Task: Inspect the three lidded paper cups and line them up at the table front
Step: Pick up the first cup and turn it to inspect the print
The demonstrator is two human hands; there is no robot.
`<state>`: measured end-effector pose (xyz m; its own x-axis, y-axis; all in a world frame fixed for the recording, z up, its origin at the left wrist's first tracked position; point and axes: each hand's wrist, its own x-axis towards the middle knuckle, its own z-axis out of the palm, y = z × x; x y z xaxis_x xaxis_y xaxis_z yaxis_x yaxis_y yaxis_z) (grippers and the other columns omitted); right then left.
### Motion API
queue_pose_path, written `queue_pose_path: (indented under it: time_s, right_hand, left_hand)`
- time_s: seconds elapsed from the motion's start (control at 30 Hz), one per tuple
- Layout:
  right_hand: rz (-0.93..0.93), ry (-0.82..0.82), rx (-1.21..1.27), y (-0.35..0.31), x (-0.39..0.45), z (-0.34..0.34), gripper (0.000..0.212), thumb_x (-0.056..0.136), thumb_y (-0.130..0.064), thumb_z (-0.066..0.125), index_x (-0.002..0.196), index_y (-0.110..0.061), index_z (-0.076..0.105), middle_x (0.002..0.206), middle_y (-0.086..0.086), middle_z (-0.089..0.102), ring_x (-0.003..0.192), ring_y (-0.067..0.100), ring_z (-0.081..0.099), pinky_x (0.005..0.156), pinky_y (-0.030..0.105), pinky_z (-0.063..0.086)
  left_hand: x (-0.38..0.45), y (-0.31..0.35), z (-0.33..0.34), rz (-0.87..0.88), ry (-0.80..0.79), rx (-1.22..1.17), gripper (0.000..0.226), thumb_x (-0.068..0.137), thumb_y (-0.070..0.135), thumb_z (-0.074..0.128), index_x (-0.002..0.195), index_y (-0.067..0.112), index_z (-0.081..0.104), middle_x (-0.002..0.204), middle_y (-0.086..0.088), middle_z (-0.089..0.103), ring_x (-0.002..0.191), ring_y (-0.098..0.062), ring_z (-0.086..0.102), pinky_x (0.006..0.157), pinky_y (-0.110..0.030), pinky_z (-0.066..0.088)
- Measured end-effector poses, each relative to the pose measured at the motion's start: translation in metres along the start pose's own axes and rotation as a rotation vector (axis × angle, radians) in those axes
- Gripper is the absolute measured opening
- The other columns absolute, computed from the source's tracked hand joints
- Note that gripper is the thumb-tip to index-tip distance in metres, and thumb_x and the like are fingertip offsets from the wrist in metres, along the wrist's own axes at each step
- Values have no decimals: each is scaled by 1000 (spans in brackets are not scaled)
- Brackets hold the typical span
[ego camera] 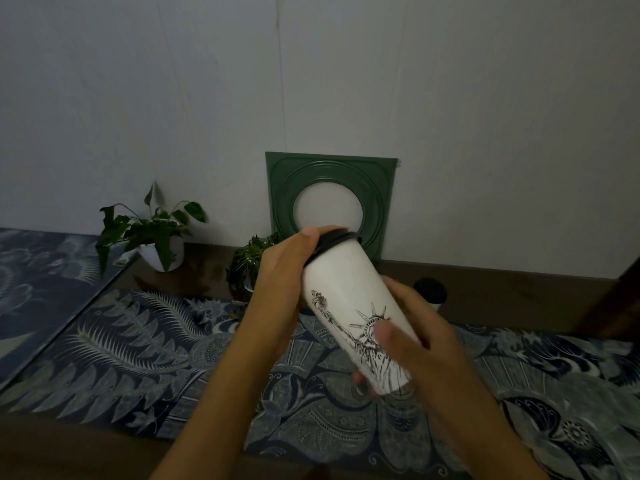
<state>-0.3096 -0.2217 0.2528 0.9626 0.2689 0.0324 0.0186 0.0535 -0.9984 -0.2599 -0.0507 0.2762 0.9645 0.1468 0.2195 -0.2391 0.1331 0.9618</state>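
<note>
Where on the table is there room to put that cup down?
The patterned cloth is bare in front, left of the left hand, and on the right near the table's front edge. It is crowded at the back: two potted plants and another lidded cup stand near the wall. The held cup is tilted, gripped by both hands; right hand.

Potted plants [152, 233], green frame [330, 199]

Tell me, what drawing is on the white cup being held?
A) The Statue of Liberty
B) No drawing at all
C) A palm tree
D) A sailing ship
A: the white cup, gripped by the left hand and right hand, shows a crowned figure raising a torch.
</note>
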Motion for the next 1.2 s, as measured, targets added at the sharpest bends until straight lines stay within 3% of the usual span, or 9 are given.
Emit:
queue_pose_path:
  time_s: [0.1,0.2,0.4,0.6,0.7,0.8,0.93,1.07,1.2]
  right_hand:
    - [-262,171,-626,7,0,5,85,66,-66,62,141,-59,24,132,-23,48,109,-7,55,80,17,53]
    - [-428,212,-881,17,-1,8,83,72,-65,57,144,-53,19,134,-12,47,104,-2,49,81,19,51]
    - [-195,105,-361,8,-2,5,83,62,-61,69,139,-52,40,133,-22,57,113,-4,60,87,21,55]
    - [97,-65,310,-4,-2,0,64,63,-39,83,123,-28,64,104,16,74,64,34,72,47,34,56]
    - [26,-16,137,-1,-3,4,63,68,-45,75,128,-40,57,116,3,71,84,24,74,60,33,60]
    - [-211,117,-470,5,-4,8,83,66,-66,63,141,-57,29,130,-26,51,110,-5,57,75,17,55]
    - [-460,207,-918,16,1,14,83,73,-67,53,144,-53,11,120,-27,32,92,-8,39,63,4,33]
    - [-353,190,-674,17,-1,10,78,69,-67,58,138,-63,22,129,-28,44,106,-9,51,73,10,46]
    - [-224,76,-267,6,-4,3,74,65,-56,68,135,-48,46,122,-24,63,105,1,64,74,20,57]
  left_hand:
    - [2,-2,3,-4,43,45,36,97,36,50,79,43,80,86,10,80,85,-10,72,86,-41,56]
    - [0,-2,3,-25,36,41,45,101,31,47,75,46,79,83,13,79,80,-5,72,83,-38,55]
    - [-3,-2,-2,-31,-34,-33,35,89,44,48,93,33,81,100,-1,80,94,-16,74,83,-34,56]
    - [-5,2,-1,-57,-62,-109,42,86,47,49,103,21,78,107,-10,78,98,-24,73,87,-40,58]
    - [-4,4,0,-51,-46,-109,40,83,51,57,96,22,80,102,-9,79,94,-23,74,85,-39,59]
    - [-4,1,1,-47,-21,-65,32,85,48,54,84,32,82,88,-1,80,81,-15,74,78,-37,57]
    - [-4,0,2,-55,-8,-46,31,82,48,52,72,41,80,76,6,79,72,-9,72,76,-35,55]
    - [-5,-2,0,-39,-59,-27,27,79,53,56,76,43,80,83,9,80,79,-7,73,81,-37,55]
    - [-6,-2,-5,5,-100,1,38,80,57,55,101,37,79,109,1,78,105,-18,71,98,-44,53]
